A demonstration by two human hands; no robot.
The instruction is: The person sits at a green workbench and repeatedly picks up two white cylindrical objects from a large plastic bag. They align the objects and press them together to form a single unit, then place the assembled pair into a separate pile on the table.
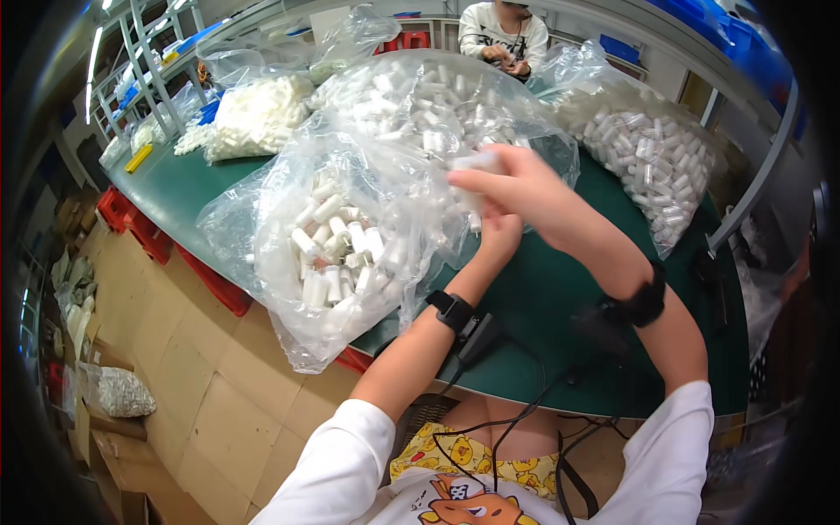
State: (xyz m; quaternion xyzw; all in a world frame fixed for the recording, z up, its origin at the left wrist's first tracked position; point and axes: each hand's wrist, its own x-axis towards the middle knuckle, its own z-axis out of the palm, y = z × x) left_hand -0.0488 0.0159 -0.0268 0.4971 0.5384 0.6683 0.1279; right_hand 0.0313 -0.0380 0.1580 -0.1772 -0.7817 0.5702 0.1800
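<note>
The right hand (525,188) was raised above the green table (542,306), its fingers pressed together on a small white tube (477,162) at their tips. The left hand (499,232) sat just under that grip, touching the right palm; it was mostly hidden, so I could not tell whether its fingers were closed or what they held. Directly left of the pinch, and lower, lay an open clear bag (332,254) full of white tubes. Beyond the grip stood a second bag (429,105), and to its right a third bag (656,162). Further past, another person (503,35) sat at the table's far end. Black bands circled both wrists.
</note>
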